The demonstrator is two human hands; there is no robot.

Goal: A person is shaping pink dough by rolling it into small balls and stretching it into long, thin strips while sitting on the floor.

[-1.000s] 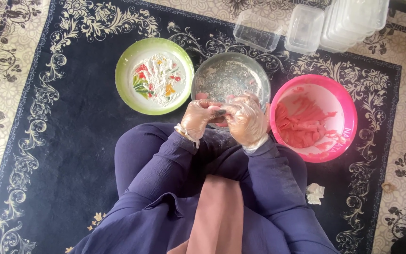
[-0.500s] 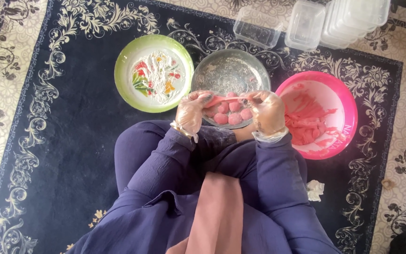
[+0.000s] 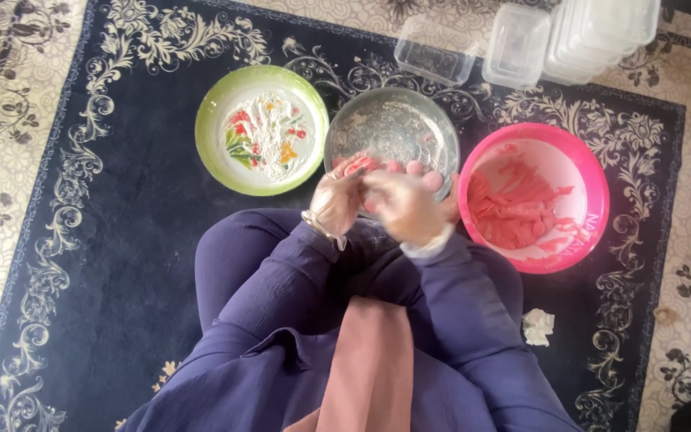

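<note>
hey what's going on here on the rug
A person sitting on a dark patterned rug has both hands together over the near rim of a round metal bowl. The left hand and right hand press a small piece of pink dough. A pink plastic bowl of pink dough strips sits right, a green-rimmed floured plate left.

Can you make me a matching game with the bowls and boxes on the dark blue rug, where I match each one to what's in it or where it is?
Things:
1. Round green-rimmed plate
2. Shiny round metal bowl
3. Round pink plastic bowl
4. Clear plastic boxes

Matches:
A. Holds pink dough strips
B. At the rug's top edge
C. Dusted with white flour
D. Just beyond the two hands

Pairs: 1-C, 2-D, 3-A, 4-B
</note>
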